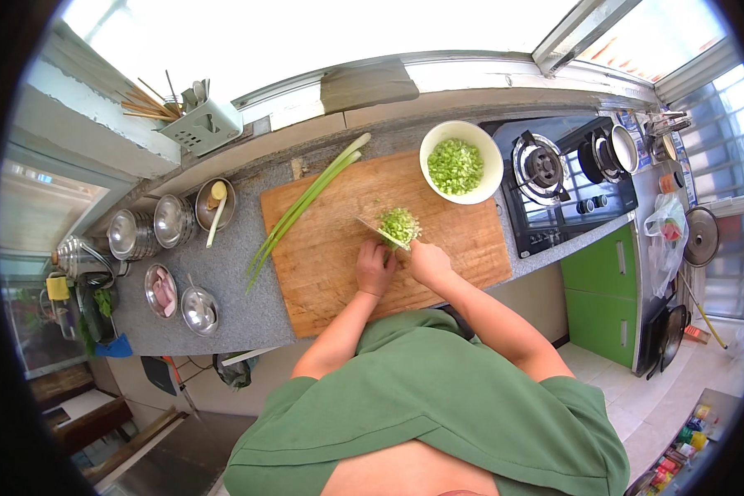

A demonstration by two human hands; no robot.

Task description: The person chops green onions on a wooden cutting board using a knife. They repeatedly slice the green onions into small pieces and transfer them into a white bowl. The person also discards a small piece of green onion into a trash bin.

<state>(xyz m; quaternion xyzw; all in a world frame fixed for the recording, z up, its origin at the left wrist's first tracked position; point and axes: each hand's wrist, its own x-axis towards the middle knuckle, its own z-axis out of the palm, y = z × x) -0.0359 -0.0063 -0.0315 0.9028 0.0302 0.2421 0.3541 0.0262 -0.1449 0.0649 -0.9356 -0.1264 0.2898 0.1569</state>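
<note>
Chopped green onion [400, 223] lies in a small heap at the middle of the wooden cutting board [322, 264]. Beside the heap, on its near side, is the blade of a kitchen knife [379, 231], running toward my right hand [429, 263]. That hand is closed round the handle end, with the handle itself covered. My left hand [374, 268] rests on the board close to the blade, its fingers curled; what they hold, if anything, is hidden. Long whole green onions [307, 202] lie across the board's left edge. A white bowl [494, 169] of chopped green onion stands at the far right corner.
A black gas stove [574, 182] with a small pot [622, 149] adjoins the board on the right. Metal bowls to the left include one with pale pink meat [162, 291] and one with ginger [217, 192]. A utensil holder [202, 128] stands by the window.
</note>
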